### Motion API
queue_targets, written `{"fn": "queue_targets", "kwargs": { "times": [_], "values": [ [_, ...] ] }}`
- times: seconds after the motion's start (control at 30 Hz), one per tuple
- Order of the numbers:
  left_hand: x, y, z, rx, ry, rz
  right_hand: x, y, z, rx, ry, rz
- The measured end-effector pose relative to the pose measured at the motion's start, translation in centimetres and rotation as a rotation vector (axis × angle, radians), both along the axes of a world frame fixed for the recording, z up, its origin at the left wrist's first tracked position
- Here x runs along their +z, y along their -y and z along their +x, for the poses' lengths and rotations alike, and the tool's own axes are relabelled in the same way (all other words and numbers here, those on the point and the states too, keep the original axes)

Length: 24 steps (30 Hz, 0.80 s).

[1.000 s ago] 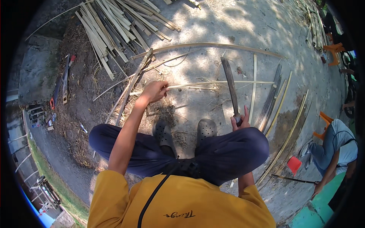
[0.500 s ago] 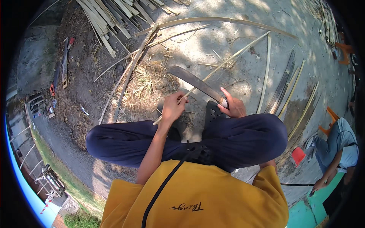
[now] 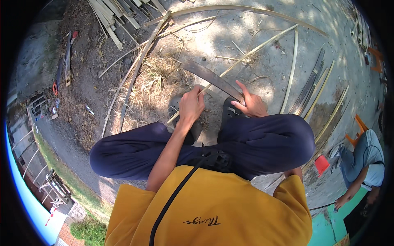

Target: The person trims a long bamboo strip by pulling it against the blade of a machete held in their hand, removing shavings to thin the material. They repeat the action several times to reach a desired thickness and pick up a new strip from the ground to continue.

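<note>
My left hand (image 3: 191, 105) is closed around a thin pale bamboo strip (image 3: 251, 53), near its lower end, in front of my shins. The strip slants from there up to the far right. In my right hand (image 3: 253, 103) is a machete (image 3: 210, 78) with a broad dark blade, its handle mostly hidden by the palm and its index finger stretched out. The blade points to the far left and crosses the strip just beyond my left hand. Whether its edge bites into the strip I cannot tell.
Split bamboo slats (image 3: 107, 20) are heaped at the far left. A long curved slat (image 3: 246, 8) lies across the far ground, with more strips (image 3: 315, 88) at the right. A handsaw (image 3: 68, 61) rests at the left. Another person (image 3: 363, 160) sits at the right near a red container (image 3: 322, 165).
The view has shifted slightly, so the ground things sit higher. My right hand covers more of the machete handle. Both hands keep their holds, with the blade still across the strip.
</note>
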State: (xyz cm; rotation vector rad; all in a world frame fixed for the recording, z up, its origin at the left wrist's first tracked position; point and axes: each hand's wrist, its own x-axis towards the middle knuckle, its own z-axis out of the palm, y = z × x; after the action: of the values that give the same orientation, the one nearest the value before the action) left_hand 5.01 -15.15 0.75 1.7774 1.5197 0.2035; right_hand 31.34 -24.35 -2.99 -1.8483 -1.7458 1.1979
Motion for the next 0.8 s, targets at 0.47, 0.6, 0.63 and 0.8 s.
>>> {"fn": "queue_targets", "kwargs": {
  "times": [0.47, 0.6, 0.63, 0.8],
  "values": [
    [5.3, 1.9, -3.8, 0.208, -0.006, -0.116, 0.7, -8.6, 0.5, 0.301, 0.109, 0.273],
    [8.7, 2.8, -6.4, 0.245, -0.048, -0.089, 1.5, -9.4, -1.3, 0.473, -0.004, 0.216],
    [9.2, 2.7, -6.7, 0.22, -0.093, -0.039, 1.7, -9.5, -1.2, 0.495, -0.044, 0.204],
    [12.1, 0.6, -8.4, 0.293, -0.203, -0.097, 3.5, -9.7, 1.5, 0.46, -0.123, 0.384]
  ]
}}
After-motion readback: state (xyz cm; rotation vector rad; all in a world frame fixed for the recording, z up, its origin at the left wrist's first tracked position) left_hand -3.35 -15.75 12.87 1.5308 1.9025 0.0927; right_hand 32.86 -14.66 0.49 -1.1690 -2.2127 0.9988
